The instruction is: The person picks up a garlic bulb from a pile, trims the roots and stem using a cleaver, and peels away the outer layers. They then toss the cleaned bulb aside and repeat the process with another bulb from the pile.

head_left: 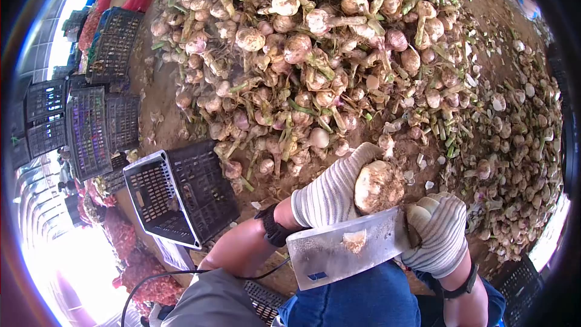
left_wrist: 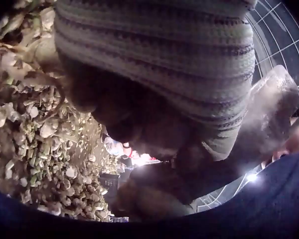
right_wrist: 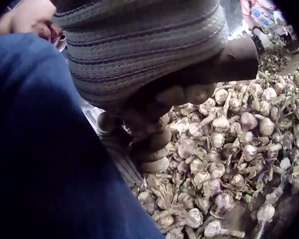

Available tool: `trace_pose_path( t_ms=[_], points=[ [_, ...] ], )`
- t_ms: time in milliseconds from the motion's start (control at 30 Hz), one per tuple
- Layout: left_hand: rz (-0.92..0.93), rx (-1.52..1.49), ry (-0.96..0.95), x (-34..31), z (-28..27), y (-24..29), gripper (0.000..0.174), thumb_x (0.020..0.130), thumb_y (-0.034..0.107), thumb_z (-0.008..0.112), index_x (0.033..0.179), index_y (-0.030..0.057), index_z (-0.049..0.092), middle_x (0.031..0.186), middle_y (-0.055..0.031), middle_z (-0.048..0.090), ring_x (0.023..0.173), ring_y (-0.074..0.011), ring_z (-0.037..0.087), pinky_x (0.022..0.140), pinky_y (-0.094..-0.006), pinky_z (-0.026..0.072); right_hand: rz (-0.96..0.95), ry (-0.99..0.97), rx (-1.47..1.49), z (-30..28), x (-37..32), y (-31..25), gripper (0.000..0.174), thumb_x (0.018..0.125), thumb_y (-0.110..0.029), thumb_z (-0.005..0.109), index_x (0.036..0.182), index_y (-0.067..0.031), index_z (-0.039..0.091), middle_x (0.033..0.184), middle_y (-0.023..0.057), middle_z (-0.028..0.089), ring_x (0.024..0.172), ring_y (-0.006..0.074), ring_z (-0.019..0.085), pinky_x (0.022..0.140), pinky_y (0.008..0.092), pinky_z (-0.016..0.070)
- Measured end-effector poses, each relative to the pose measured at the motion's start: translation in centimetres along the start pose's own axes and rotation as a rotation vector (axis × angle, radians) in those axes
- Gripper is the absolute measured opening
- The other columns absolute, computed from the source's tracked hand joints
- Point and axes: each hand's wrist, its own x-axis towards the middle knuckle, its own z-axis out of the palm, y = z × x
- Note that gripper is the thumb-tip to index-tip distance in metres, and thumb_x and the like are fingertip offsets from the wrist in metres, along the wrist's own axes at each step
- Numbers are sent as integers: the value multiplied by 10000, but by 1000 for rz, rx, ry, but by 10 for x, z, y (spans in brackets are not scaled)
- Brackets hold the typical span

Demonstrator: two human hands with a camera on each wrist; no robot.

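Observation:
In the head view my left hand (head_left: pixel 330 192), in a striped knit glove, grips a large garlic bulb (head_left: pixel 370 189) with its brown root side turned to the right. My gloved right hand (head_left: pixel 440 233) holds a cleaver (head_left: pixel 327 254) by its handle. The broad blade lies just below the bulb, over my lap, its upper edge close to the bulb's underside. A pale trimmed scrap (head_left: pixel 354 241) sticks to the blade. The right wrist view shows the handle's brown end (right_wrist: pixel 241 59) poking out of the glove. Shadow hides most of the left fingers in the left wrist view.
A big heap of garlic with stems (head_left: pixel 290 54) lies in front of me. Trimmed bulbs (head_left: pixel 520 145) spread at the right. A black crate (head_left: pixel 203 184) lies tipped at my left, with stacked crates (head_left: pixel 88 127) beyond. Red mesh sacks (head_left: pixel 148 281) and a black cable (head_left: pixel 145 280) are nearby.

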Motion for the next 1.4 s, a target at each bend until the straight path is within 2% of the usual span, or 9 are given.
trace_pose_path(
  t_ms=[133, 367, 533, 667, 900, 1133, 1233, 1300, 1400],
  points=[
    [-207, -451, -146, 4, 1, 5, 426, 968, 274, 486, 1335, 74, 403, 1294, -48, 525, 1091, -155, 561, 972, -345, 460, 19, -31, 108, 5, -2, 4, 160, 594, -123, 668, 681, -79, 541, 589, 77, 481, 512, 302, 481, 481, 420, 362],
    [70, 173, 21, -1, -10, -10, 422, 967, 240, 483, 1340, 63, 396, 1286, -61, 529, 1115, -148, 549, 983, -330, 451, -5, -16, 90, 7, -4, 4, 170, 591, -78, 663, 707, -70, 538, 605, 75, 483, 518, 299, 475, 488, 421, 352],
    [-128, -402, -265, 9, 6, 0, 445, 982, 339, 440, 1325, 55, 440, 1261, -107, 559, 1123, -167, 558, 986, -313, 449, 20, -48, 47, 2, -1, 8, 232, 586, -163, 699, 724, -66, 539, 641, 91, 497, 583, 313, 505, 526, 438, 372],
    [-121, -455, -161, 8, 2, -2, 449, 968, 393, 455, 1241, 44, 531, 1147, -103, 631, 1023, -201, 615, 963, -327, 468, 12, 41, -75, 16, -4, 21, 269, 482, -230, 679, 642, -87, 516, 589, 86, 475, 538, 299, 525, 490, 427, 405],
    [-139, -399, 79, 15, 1, 2, 408, 912, 439, 549, 1051, 60, 607, 984, -80, 663, 882, -206, 636, 868, -354, 507, -30, 171, -84, 34, 2, 41, 182, 605, -149, 684, 638, -80, 518, 601, 85, 480, 535, 294, 507, 495, 414, 396],
    [413, 1208, 78, -23, 17, 2, 583, 627, 117, 757, 1116, 85, 441, 898, -18, 583, 840, -132, 586, 799, -300, 468, 675, 554, 239, 59, -67, 176, 160, 814, -59, 621, 950, 25, 617, 845, 89, 656, 751, 114, 569, 681, 238, 463],
    [367, 1340, -63, -7, -1, 11, 729, 617, 154, 799, 1228, 95, 406, 986, -14, 618, 879, -118, 599, 861, -309, 463, 602, 448, 9, 66, -96, 178, 187, 735, -21, 643, 909, 40, 610, 778, 81, 617, 725, 125, 565, 647, 236, 463],
    [420, 1269, -3, -6, -5, 8, 626, 689, 237, 759, 1209, 86, 446, 1010, -25, 622, 898, -132, 603, 866, -314, 470, 683, 434, 407, 58, -67, 121, 163, 717, -39, 680, 848, 18, 600, 713, 58, 579, 652, 155, 551, 618, 277, 460],
    [323, 922, 36, -4, -3, 6, 577, 725, 256, 730, 1202, 80, 458, 1008, -33, 626, 898, -137, 607, 862, -312, 476, 275, 249, 343, 40, -41, 65, 178, 721, -140, 710, 802, -29, 596, 674, 64, 582, 597, 195, 560, 554, 335, 455]
  ],
)
